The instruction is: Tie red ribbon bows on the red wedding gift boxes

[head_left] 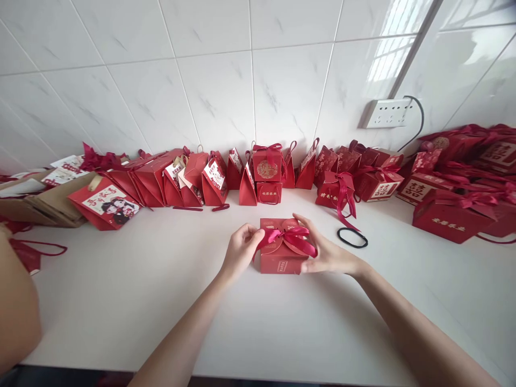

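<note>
While pinching the ribbon bow point(291, 236) atop the small red gift box point(281, 259), left hand point(241, 249) closed on one loop, right hand point(327, 251) half curled, steadying the other side. Box mid-counter on the white worktop point(161, 301), flaps shut, bow seemingly formed, likely only tightening left. Rows of red favour boxes point(269, 171) along the tiled wall; black hair tie point(352, 237) just right.

Red box point(281, 257): small, square, cardboard, gold lettering on its front face. Stands upright on the white surface, centre of view, at 6 o'clock from the back row. Scalloped top flaps closed. Pink-red satin ribbon point(291, 238) lies across the top, loops and tails spread.
</note>
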The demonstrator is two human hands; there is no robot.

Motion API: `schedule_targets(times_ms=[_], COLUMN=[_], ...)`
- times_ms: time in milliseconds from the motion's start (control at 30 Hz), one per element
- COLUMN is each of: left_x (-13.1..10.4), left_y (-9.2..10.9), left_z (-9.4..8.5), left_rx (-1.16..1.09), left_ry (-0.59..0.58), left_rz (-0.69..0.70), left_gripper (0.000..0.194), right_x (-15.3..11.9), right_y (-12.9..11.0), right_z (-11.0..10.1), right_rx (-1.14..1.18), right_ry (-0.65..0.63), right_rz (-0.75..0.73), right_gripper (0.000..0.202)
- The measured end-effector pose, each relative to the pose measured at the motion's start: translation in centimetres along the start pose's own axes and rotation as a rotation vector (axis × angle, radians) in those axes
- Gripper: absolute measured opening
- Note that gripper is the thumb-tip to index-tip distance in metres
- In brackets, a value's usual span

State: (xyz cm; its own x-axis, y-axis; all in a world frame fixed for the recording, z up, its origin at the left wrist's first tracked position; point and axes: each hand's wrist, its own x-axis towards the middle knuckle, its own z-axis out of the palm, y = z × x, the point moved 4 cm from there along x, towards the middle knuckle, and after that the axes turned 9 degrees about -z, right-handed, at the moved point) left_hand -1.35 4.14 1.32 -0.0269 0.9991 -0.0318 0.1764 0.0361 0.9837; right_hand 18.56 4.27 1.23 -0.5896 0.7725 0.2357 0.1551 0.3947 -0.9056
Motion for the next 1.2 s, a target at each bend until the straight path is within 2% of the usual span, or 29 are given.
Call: schedule_targets(times_ms=[67,133,167,233,300,333,367,433,533,600,700,800,900,1000,1100,1200], left_x=[-0.2,-0.6,-1.0,-2.2,-3.5,-4.0,-4.3,-4.6,-4.7,-4.2,-2.7,-1.1,-0.1,0.2,-0.2,-0.5], left_y=[0.1,0.5,0.9,1.8,2.3,2.4,2.4,2.3,2.2,2.0,1.5,0.4,-0.5,-1.1,-1.4,-1.0], left_z=[0.0,-0.3,-0.4,-0.2,0.7,1.1,1.5,2.0,2.1,1.7,0.1,-1.3,-1.7,-1.3,-0.5,0.2], left_rx=[0.024,0.063,0.097,0.201,0.330,0.385,0.427,0.469,0.452,0.374,0.211,0.125,0.167,0.215,0.179,0.116], left_ry=[0.034,0.150,0.217,0.286,0.256,0.227,0.206,0.191,0.167,0.174,0.304,0.372,0.282,0.103,-0.060,-0.136], left_rz=[0.070,0.235,0.373,0.740,1.070,1.174,1.234,1.266,1.259,1.167,0.816,0.447,0.321,0.314,0.294,0.249], left_gripper=[0.025,0.018,0.014,0.006,0.011,0.014,0.015,0.015,0.013,0.011,0.004,0.016,0.020,0.025,0.039,0.043], right_x=[0.1,0.3,0.4,0.5,0.4,0.3,0.2,0.1,0.0,-0.1,-0.1,-0.1,0.0,-0.1,0.0,0.1], right_y=[0.3,0.5,0.5,0.6,0.5,0.3,0.2,-0.2,-0.6,-0.7,-0.6,-0.4,-0.2,0.1,0.3,0.6], right_z=[0.4,0.6,0.6,0.8,0.9,1.0,1.0,1.1,1.1,1.0,0.8,0.7,0.4,0.0,-0.2,-0.4], right_rx=[-0.080,-0.240,-0.339,-0.528,-0.640,-0.659,-0.661,-0.653,-0.665,-0.668,-0.662,-0.669,-0.686,-0.700,-0.706,-0.713], right_ry=[-0.025,0.064,0.123,0.237,0.349,0.395,0.427,0.457,0.468,0.483,0.496,0.487,0.509,0.549,0.567,0.577], right_rz=[-0.007,-0.112,-0.182,-0.308,-0.409,-0.451,-0.488,-0.538,-0.544,-0.542,-0.528,-0.487,-0.468,-0.476,-0.477,-0.464], right_gripper=[0.106,0.106,0.107,0.106,0.102,0.100,0.099,0.098,0.096,0.096,0.096,0.097,0.099,0.100,0.101,0.099])
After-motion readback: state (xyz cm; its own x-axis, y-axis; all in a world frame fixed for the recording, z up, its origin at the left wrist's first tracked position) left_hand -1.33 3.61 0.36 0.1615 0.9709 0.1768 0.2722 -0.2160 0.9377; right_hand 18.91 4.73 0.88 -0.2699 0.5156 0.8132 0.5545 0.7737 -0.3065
